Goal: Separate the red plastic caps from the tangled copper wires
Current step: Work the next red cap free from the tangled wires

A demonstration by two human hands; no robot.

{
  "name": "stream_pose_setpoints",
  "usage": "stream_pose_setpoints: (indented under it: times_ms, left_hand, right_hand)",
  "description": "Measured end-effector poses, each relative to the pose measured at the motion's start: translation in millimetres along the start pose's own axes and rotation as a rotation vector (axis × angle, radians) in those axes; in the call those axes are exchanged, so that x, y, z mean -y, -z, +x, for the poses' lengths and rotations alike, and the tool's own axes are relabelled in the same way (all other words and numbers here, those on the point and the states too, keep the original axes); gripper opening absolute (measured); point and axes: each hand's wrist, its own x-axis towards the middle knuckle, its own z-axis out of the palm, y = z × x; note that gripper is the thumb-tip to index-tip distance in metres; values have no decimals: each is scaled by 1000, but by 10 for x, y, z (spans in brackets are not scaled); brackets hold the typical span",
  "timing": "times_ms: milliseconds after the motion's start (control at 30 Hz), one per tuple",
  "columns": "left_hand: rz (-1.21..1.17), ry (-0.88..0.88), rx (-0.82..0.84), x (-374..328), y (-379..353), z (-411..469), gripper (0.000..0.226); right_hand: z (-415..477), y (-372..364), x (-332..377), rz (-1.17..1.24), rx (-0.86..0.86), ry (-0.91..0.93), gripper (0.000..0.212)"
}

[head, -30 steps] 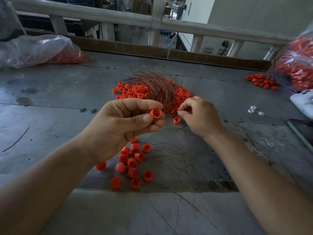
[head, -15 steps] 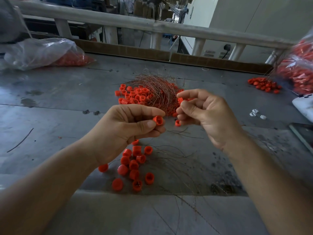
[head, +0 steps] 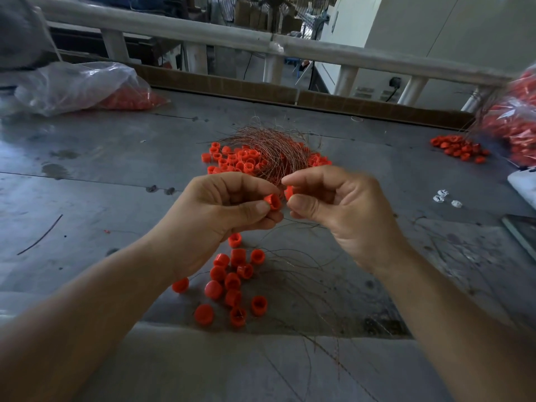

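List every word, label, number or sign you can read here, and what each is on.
No text can be read.
White device at the right edge: dark marks, too blurred to read.
Red caps, plastic bag, cardboard boxes behind the railing: no print visible.

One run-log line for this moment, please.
left hand pinches red cap | right hand pinches second cap | loose caps on table below | wire tangle behind hands
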Motion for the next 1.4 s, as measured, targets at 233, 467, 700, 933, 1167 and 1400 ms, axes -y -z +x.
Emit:
stream_pose_setpoints:
  times_ms: [233,467,700,933,1167,1400]
  left_hand:
    - [15,-11,-24,0,-10,4,21]
    - [45,-11,-36,9,-1,12,22]
    - [60,-22,-27,5,-4,14,23]
    - [104,-29,-54,18,-11,17,24]
    - [151,-29,-65,12,-15,8,23]
    - [125,-5,-57,4,-29,-6,22]
  right_hand:
    - [-25,-68,-17,-107,-2,99,23]
    - [-44,-108,-48,-231,-58,144,30]
    - [-40,-113,-53,-306,-94,170,31]
    - [-42,-120,-56,-285,-85,155,31]
    - [-46,-123,-90,-286,-88,161,28]
    - [-56,-134,-85,-243,-83,164,24]
